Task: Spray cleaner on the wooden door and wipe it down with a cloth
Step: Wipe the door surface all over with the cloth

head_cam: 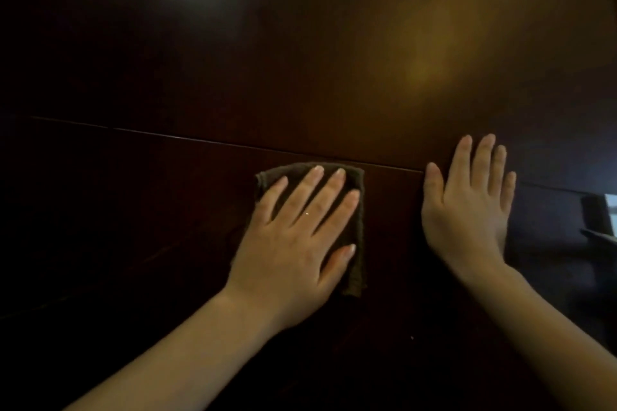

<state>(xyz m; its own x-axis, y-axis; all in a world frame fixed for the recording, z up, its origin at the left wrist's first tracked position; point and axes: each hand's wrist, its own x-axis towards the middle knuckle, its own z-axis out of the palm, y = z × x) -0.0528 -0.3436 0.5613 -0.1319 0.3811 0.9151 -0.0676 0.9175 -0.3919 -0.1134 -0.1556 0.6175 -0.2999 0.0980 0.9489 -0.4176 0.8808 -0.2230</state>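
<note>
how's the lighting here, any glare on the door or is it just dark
Head view: dim overall, the wooden door nearly black at left and bottom; a soft white glare spot top left, a warm yellowish sheen upper right; the left hand on the cloth and the right hand read clearly, edges slightly soft.

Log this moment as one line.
phase: wipe | left hand: pressed flat on cloth | right hand: flat on door

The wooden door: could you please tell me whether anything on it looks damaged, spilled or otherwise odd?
Nothing stands out. The door looks intact, showing only a horizontal groove and glare. The left hand presses a folded brown cloth flat below the groove; the right hand rests flat on bare wood.
</note>
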